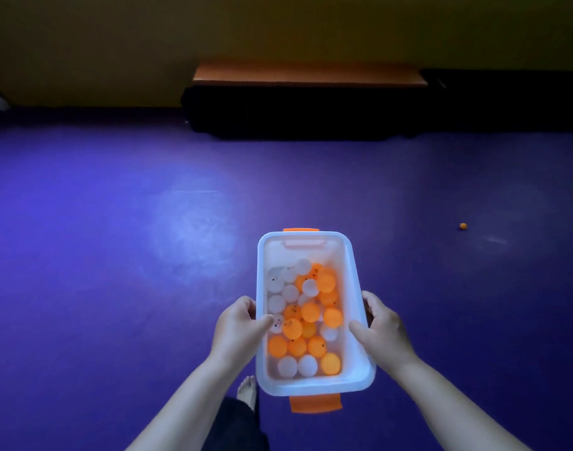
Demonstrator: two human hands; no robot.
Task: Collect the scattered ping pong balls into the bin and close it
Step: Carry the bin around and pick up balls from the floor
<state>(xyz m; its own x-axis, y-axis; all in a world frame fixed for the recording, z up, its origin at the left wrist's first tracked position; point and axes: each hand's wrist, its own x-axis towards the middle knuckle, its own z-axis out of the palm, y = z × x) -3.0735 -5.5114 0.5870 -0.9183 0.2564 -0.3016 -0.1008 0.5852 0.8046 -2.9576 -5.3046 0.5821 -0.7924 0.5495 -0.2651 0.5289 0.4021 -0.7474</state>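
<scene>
Hands, left [238,323] and right [381,327], grasp lidless bin [360,379] of orange and white balls [306,315]; one orange ball [463,226] lies apart on floor [116,239].

**Purple floor with one stray ball**

The floor [116,222] is smooth and violet, with pale patches of sheen ahead of the left grip [236,323]. One orange ping pong ball [463,225] lies on it, well out to the right of the right grip [384,327] and farther away. A bare foot [247,390] stands on the floor just behind the left grip. Far ahead of both grips, a long dark low unit [295,109] with an orange top sits against the wall.
</scene>
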